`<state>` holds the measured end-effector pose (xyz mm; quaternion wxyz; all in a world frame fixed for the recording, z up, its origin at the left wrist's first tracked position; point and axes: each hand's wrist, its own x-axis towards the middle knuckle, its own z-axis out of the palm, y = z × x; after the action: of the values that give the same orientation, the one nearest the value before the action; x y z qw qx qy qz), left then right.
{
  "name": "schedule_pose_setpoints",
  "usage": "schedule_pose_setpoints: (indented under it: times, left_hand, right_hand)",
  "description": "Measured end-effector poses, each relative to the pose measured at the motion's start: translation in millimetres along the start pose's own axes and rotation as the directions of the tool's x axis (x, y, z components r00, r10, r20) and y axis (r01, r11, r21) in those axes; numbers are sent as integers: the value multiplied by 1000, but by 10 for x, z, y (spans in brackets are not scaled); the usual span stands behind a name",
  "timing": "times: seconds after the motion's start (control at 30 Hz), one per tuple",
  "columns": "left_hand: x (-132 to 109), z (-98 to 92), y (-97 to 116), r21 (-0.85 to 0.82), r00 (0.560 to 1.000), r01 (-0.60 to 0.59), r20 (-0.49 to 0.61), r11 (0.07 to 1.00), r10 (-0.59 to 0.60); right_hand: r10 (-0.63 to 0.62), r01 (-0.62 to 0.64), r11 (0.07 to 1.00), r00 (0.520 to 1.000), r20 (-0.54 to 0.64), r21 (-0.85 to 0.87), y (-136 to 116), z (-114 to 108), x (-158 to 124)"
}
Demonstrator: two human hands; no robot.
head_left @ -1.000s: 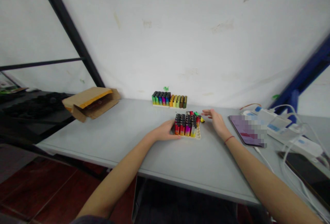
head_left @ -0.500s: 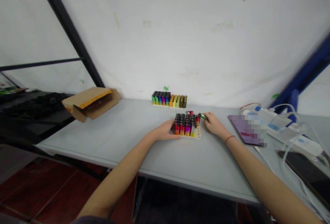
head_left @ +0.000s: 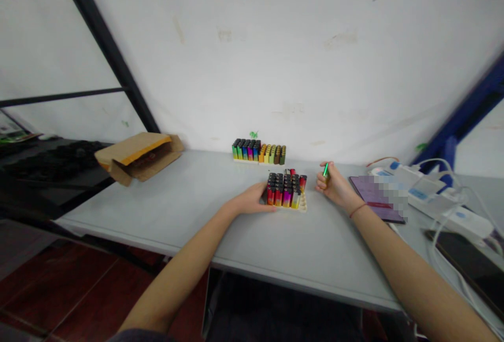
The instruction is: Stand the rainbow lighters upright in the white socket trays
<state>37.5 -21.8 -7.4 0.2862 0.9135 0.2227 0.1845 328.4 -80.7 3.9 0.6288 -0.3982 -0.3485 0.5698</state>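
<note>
Lighters (head_left: pixel 284 191) fill most of a cream tray (head_left: pixel 302 206) here, standing upright in tight rows, black tops up, bodies fading from red to yellow. Only the back edge looks a bit loose, where a couple sit less neatly, though I can't tell if any slots are open. Right hand (head_left: pixel 334 184) is curled, thumb and fingers pinching a green lighter (head_left: pixel 325 170) upright just right of the tray, so that one's clearly not in a row. Left hand (head_left: pixel 252 200) is loosely spread against the tray's near-left side, touching it, nothing pinched. Past the grip, toward the wall, a second batch of lighters (head_left: pixel 259 149) stands in a neat double row on a white strip, cool colours on one side, yellows and browns on the other. Left of the hands sits an open cardboard mailer (head_left: pixel 137 156); right of the pinch, a purple tablet (head_left: pixel 368 191) with a pixelated patch, then a power strip (head_left: pixel 429 195). Labels? Too small to read, no brand visible.
</note>
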Motion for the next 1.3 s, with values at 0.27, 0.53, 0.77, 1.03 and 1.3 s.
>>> schedule_pose_setpoints:
  times: [0.27, 0.53, 0.77, 1.03, 1.3]
  left_hand:
    - [-3, 1, 1, -8, 1000, -5, -6, 1000, 5]
    - [0, 2, -5, -13, 1000, -6, -7, 1000, 6]
    - [0, 9, -23, -22, 999, -26, -18, 999, 26]
    - [0, -2, 1, -25, 1000, -6, -9, 1000, 5]
    - [-8, 0, 8, -27, 1000, -8, -16, 1000, 8]
  right_hand:
    - [123, -144, 983, 979, -165, -118, 90, 111, 21]
    - [-20, -28, 993, 914, -405, -112, 184, 265, 28]
    - [-28, -25, 993, 903, -428, -118, 200, 295, 7]
    - [23, -52, 997, 902, -431, -56, 161, 333, -18]
    - [-16, -15, 998, 895, -446, -66, 171, 323, -7]
